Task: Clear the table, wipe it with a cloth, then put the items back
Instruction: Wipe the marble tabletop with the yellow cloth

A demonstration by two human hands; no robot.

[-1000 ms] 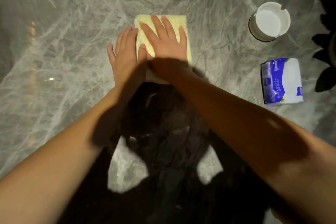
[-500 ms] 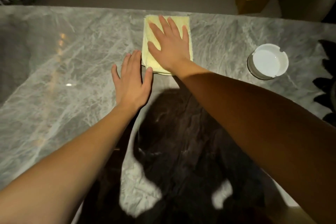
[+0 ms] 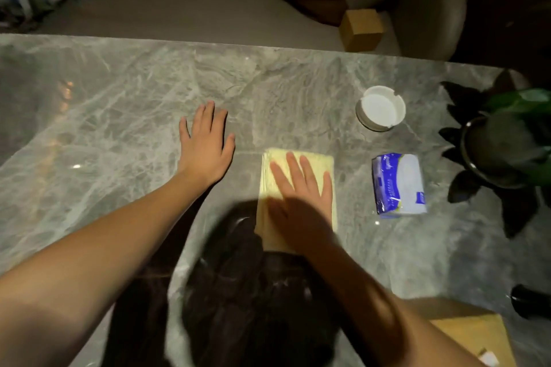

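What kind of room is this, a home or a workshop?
Most likely a home living room, dimly lit. A grey marble table stands before a cushioned sofa seat, and on it sit a white ashtray, a pack of tissues and a potted plant.

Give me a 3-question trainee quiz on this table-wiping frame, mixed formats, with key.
1. True or false: the left hand lies flat on the table, apart from the yellow cloth.
2. The right hand is: A) pressing flat on the cloth; B) bunching it in a fist; C) lifted off it.
3. Name the round white item beyond the tissue pack.
Key: 1 true; 2 A; 3 the ashtray.
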